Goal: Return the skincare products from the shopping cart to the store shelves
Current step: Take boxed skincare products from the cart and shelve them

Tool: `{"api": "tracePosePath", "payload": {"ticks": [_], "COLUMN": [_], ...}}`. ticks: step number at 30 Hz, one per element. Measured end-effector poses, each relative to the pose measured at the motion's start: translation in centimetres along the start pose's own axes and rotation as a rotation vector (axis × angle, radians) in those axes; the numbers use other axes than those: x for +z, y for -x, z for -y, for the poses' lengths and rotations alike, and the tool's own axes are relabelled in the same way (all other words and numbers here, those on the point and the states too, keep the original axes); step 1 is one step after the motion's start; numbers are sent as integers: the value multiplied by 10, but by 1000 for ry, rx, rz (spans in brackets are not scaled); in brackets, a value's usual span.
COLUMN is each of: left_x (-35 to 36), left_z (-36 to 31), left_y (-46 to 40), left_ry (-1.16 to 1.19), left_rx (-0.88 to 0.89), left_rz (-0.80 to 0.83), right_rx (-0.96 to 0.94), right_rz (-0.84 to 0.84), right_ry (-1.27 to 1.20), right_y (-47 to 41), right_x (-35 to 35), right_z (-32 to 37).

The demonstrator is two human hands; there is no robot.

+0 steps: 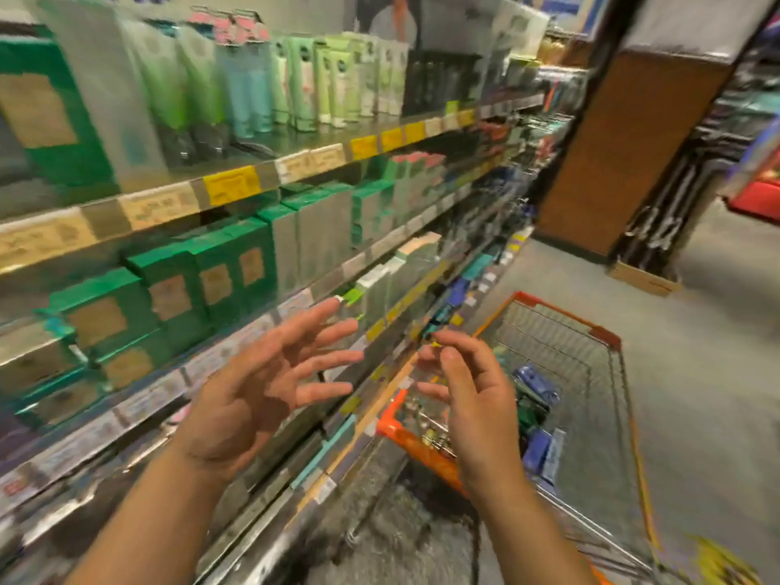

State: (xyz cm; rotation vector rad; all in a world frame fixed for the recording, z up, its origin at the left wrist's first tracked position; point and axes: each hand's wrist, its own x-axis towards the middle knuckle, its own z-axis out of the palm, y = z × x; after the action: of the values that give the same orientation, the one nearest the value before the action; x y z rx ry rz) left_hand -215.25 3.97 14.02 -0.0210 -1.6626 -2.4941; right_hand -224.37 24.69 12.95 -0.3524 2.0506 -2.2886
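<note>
Both my hands are raised in front of the shelves and hold nothing. My left hand (261, 386) has its fingers spread wide, level with the green boxes (211, 276) on a middle shelf. My right hand (472, 394) hangs open with curled fingers over the near left corner of the shopping cart (565, 312). Inside the wire cart lie skincare products: blue packs (536, 382) and a green pack (532, 411). The whole frame is motion-blurred.
Shelves (236, 183) run along the left, packed with green boxes and pale green and blue tubes (295, 86), with yellow and white price tags on the edges. A brown pillar (624, 149) stands ahead on the right. Grey floor (696, 373) lies right of the cart.
</note>
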Motion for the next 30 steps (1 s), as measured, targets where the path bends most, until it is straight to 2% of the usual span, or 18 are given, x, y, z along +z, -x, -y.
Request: {"api": "tracePosePath", "payload": {"ticks": [4,15,23,30], "left_x": [60,171,189,188], "left_z": [27,95,131,161], "left_y": [-29,-88,-131,-186], "left_ry": [11,-90,-74,-19], "left_rx": [-46,-250,-354,-414], "left_rz": [52,35,61,112], "right_rx": [36,127,191,255], "right_rz": [-49,-273,-378,-391], "right_ry": [-9,-63,-55,27], "right_y": [-3,-16,-24,-46], "right_x": [-66,-221,-268,-285], "right_z": [-8,-40,-65,-91]}}
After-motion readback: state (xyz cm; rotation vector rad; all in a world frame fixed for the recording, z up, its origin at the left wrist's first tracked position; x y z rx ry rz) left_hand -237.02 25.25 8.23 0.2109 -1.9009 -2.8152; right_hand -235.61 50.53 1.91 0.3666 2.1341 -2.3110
